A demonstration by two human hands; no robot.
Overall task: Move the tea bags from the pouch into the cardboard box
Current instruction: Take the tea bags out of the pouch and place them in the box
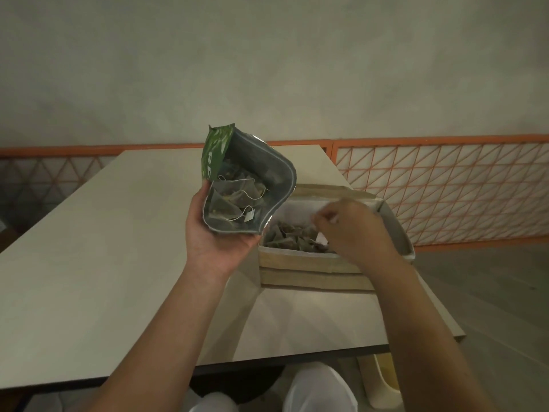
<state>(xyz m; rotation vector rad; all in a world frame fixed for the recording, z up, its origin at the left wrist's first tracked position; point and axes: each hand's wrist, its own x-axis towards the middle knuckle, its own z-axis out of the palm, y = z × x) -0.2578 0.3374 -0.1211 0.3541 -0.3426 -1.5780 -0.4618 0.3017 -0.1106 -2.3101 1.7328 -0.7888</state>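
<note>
On the pale table [98,263], near its right-hand edge, sits the cardboard box [312,267] with its flaps standing open, and a person leans over it with both arms out. Their left hand [214,233] cradles the green pouch [246,179] from beneath, fingers and thumb curled around its lower end, holding it off the table just beside the box and tipped so its wide mouth faces them. Inside the silver lining I can see several pyramid tea bags in the pouch [234,200], strings and small paper tags tangled among them.

Their right hand [353,230] hangs low over the box opening, fingertips drawn together as if pinching something small and pale, perhaps a tag or string; from where I stand I cannot tell for certain what it holds, or whether it holds anything. Below it lie the tea bags in the box [294,237], a loose heap covering the visible bottom.

I would judge the job as somewhere past the middle: a fair pile has made it across, yet a handful of bags remains in the pouch, so more trips from pouch to box are needed. Behind the table runs an orange lattice railing [445,185] against a plain wall.
</note>
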